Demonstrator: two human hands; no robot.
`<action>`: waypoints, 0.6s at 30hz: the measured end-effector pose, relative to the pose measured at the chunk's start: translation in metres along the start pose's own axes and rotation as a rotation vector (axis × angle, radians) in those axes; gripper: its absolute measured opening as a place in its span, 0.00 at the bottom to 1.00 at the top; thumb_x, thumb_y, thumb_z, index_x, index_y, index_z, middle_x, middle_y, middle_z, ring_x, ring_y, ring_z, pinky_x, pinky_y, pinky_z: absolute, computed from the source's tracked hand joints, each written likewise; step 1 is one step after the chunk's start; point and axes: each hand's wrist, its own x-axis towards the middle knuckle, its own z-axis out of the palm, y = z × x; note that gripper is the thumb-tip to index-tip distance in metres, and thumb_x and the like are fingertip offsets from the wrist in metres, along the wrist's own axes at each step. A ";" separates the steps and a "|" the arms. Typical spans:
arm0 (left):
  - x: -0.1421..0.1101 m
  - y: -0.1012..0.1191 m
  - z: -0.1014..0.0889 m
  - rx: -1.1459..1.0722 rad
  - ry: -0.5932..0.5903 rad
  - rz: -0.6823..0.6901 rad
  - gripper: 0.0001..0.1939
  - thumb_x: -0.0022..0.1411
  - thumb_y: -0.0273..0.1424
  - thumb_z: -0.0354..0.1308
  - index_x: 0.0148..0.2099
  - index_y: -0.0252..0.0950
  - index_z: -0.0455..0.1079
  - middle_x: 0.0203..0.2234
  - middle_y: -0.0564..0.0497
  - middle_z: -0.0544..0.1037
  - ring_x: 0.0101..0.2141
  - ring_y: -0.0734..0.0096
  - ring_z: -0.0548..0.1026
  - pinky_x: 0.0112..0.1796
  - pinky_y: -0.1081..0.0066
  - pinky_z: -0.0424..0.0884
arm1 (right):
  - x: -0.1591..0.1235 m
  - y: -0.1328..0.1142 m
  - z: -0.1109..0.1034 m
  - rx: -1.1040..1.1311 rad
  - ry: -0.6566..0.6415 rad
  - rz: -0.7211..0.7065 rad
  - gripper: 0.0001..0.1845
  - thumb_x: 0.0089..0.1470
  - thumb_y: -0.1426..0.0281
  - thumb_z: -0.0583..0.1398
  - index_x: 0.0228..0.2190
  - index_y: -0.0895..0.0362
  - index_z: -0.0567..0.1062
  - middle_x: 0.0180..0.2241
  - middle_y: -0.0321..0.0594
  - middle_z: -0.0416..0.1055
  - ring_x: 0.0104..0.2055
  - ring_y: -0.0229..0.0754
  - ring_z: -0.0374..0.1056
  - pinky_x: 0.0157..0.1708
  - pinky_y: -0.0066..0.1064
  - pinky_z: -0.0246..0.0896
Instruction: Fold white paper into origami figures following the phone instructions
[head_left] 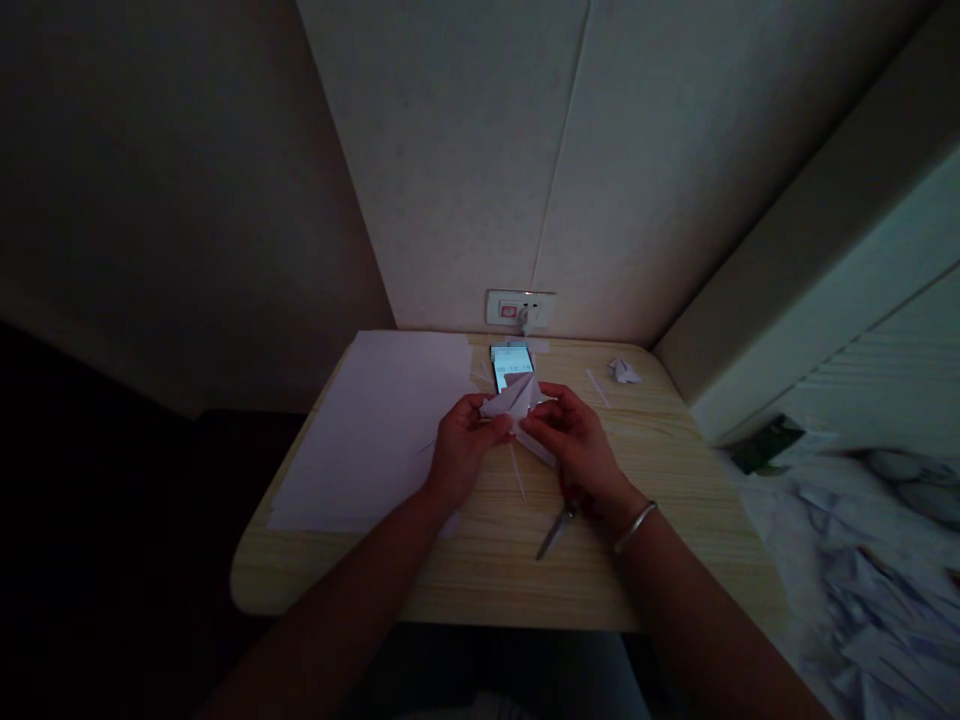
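Note:
Over the middle of a small wooden table, both my hands pinch a folded white paper piece. My left hand grips its left side with fingers closed. My right hand, with a metal bangle on the wrist, grips its right side. A lit phone lies just beyond the paper. Scissors lie on the table under my right wrist.
A stack of white sheets covers the table's left part. A crumpled paper bit and thin paper strips lie at the back right. A wall socket sits behind the phone. A bed with scattered paper is at the right.

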 end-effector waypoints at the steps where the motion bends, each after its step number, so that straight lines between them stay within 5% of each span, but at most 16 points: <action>1: 0.000 0.000 0.000 -0.011 0.002 -0.006 0.16 0.44 0.29 0.68 0.37 0.35 0.68 0.29 0.56 0.77 0.28 0.78 0.74 0.33 0.74 0.74 | 0.001 0.001 0.000 0.004 -0.004 0.002 0.23 0.43 0.67 0.67 0.43 0.51 0.68 0.27 0.31 0.71 0.28 0.35 0.67 0.30 0.27 0.63; 14: 0.000 0.002 0.003 -0.040 0.050 -0.003 0.25 0.42 0.28 0.68 0.43 0.36 0.63 0.30 0.54 0.77 0.29 0.75 0.74 0.32 0.73 0.70 | 0.001 0.007 0.008 -0.042 0.038 -0.092 0.32 0.44 0.69 0.66 0.50 0.48 0.61 0.27 0.30 0.68 0.29 0.36 0.67 0.30 0.28 0.64; 18: 0.003 0.002 -0.002 0.092 0.068 0.081 0.22 0.46 0.28 0.65 0.42 0.36 0.62 0.29 0.54 0.76 0.30 0.74 0.73 0.34 0.73 0.68 | 0.001 0.004 0.002 -0.157 0.084 -0.160 0.32 0.48 0.67 0.64 0.53 0.46 0.61 0.36 0.36 0.70 0.34 0.38 0.68 0.35 0.33 0.67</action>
